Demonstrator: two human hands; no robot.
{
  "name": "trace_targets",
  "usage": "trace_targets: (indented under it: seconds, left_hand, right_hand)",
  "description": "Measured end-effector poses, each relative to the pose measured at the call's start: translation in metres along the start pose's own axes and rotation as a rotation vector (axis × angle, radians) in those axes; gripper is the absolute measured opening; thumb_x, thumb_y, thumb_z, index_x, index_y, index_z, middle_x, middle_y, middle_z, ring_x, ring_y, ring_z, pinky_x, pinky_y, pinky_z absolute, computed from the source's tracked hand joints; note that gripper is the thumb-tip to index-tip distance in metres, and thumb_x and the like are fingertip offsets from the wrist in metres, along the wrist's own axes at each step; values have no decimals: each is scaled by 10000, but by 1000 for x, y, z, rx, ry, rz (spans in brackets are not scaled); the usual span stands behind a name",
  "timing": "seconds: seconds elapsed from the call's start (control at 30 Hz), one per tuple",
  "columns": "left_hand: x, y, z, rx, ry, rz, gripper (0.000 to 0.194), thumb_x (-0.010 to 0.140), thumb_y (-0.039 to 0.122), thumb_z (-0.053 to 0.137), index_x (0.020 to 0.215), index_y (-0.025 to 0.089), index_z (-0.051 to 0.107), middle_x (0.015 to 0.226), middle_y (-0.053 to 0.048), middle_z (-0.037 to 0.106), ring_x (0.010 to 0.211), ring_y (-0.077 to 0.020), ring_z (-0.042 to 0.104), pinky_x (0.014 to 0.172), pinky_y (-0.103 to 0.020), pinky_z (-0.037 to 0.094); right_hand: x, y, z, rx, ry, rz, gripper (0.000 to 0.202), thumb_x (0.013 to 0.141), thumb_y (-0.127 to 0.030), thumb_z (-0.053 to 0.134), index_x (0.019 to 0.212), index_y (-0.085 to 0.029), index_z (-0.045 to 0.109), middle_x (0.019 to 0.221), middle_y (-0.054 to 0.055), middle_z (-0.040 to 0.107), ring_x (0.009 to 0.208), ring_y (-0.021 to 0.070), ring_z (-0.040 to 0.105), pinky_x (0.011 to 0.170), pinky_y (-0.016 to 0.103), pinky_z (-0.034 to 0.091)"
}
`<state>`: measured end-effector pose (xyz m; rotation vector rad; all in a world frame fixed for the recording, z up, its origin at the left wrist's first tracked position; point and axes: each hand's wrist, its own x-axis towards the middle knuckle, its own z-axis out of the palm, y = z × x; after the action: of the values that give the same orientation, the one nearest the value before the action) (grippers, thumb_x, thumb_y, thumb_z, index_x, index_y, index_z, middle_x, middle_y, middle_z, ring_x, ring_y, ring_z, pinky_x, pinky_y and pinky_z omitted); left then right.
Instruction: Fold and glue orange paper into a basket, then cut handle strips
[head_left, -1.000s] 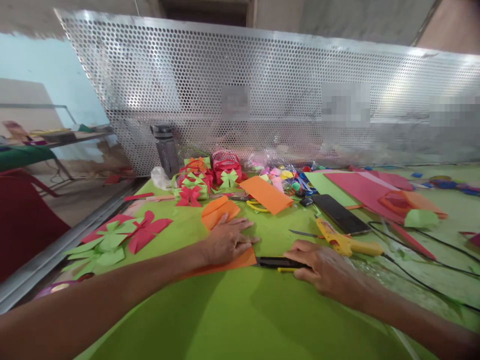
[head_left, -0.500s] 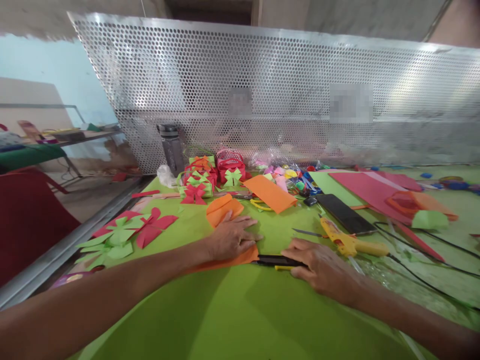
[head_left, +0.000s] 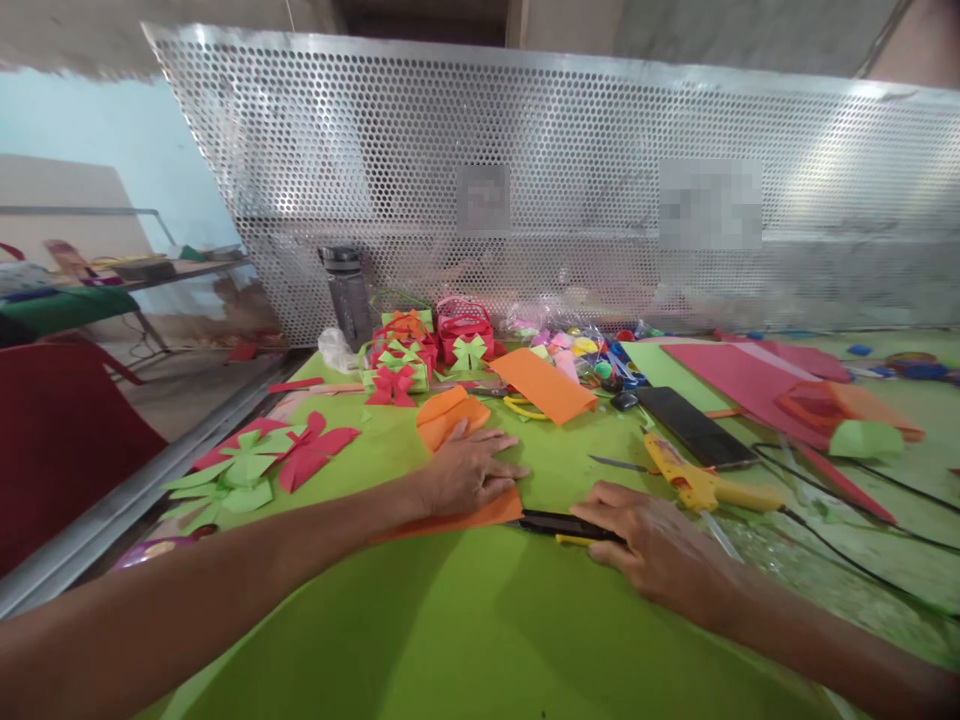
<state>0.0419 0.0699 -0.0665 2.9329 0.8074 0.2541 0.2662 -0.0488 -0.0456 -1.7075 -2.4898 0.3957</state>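
My left hand (head_left: 471,470) lies flat with its fingers spread, pressing an orange sheet (head_left: 465,518) onto the green table (head_left: 450,620). My right hand (head_left: 634,530) is closed around a long black tool (head_left: 551,522) shaped like a stapler, with a yellow strip along its underside. The tool's far end meets the right end of the orange sheet; the fingers hide its other end. Just beyond my left hand sits a folded orange paper piece (head_left: 450,415). A thin blade (head_left: 619,464) and a yellow glue gun (head_left: 694,485) lie beyond my right hand.
Paper bows (head_left: 319,450) lie at left. Small decorated boxes (head_left: 401,360) and a dark bottle (head_left: 347,295) stand at the back, before a perforated metal panel (head_left: 420,150). Yellow-handled scissors (head_left: 523,407), a loose orange sheet (head_left: 546,385), a phone (head_left: 697,425) and a black cord (head_left: 840,560) lie around.
The view has shifted slightly. Both hands keep nearly the same positions, the left flat on the orange sheet and the right on the black tool.
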Motion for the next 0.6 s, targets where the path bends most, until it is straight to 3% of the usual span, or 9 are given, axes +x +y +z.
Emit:
trace_targets:
  seconds: [0.6]
  left_hand:
    - [1, 3, -3, -37, 2, -32, 285, 895, 337, 467, 1131, 348, 627, 1366, -52, 500, 1275, -264, 411, 1071, -582, 144]
  right_hand:
    - [-2, -5, 3, 31, 11, 27, 192, 835, -191, 498, 971, -212, 632, 891, 44, 587, 793, 192, 576, 678, 285, 389]
